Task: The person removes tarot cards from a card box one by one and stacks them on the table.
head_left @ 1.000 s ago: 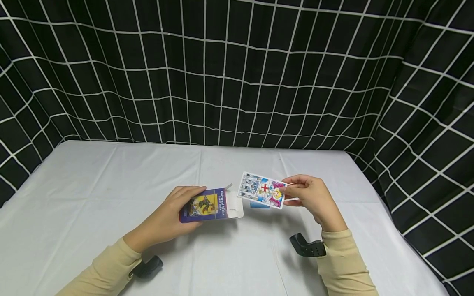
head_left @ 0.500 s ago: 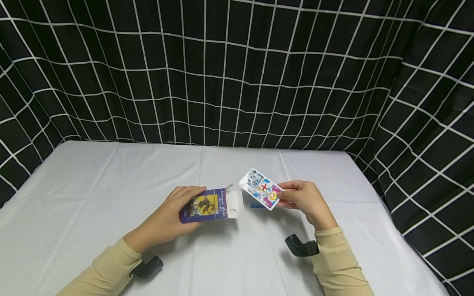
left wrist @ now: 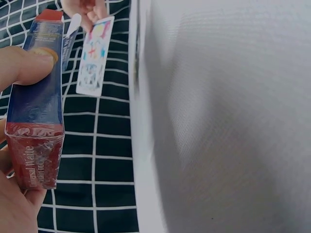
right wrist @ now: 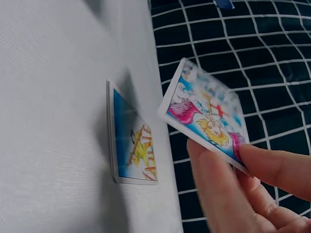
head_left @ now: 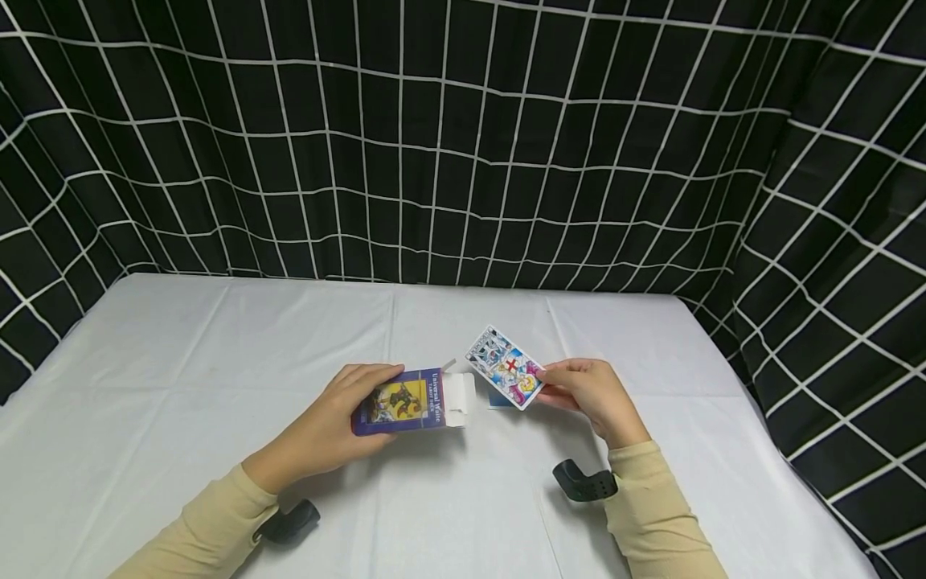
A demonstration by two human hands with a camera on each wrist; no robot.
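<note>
My left hand (head_left: 325, 426) grips a purple tarot card box (head_left: 399, 402), thumb and fingers on opposite edges, its white-lined flap end (head_left: 460, 398) standing open toward the right. In the left wrist view the box (left wrist: 39, 97) shows a blue side and a red end. My right hand (head_left: 589, 396) pinches a tarot card (head_left: 506, 367) by its lower right corner, face up and tilted; whether it is a single card cannot be told. Beneath it, a small stack of cards (right wrist: 135, 150) lies on the cloth, mostly hidden in the head view.
A white cloth (head_left: 202, 362) with creases covers the table. Black curtain (head_left: 376, 161) with a white grid rises behind and at both sides. Black wrist mounts (head_left: 291, 523) hang below both sleeves.
My right hand has shifted slightly left and turned the card from nearly level to a steeper diagonal over the stack. The left hand and the box stay where they were.
</note>
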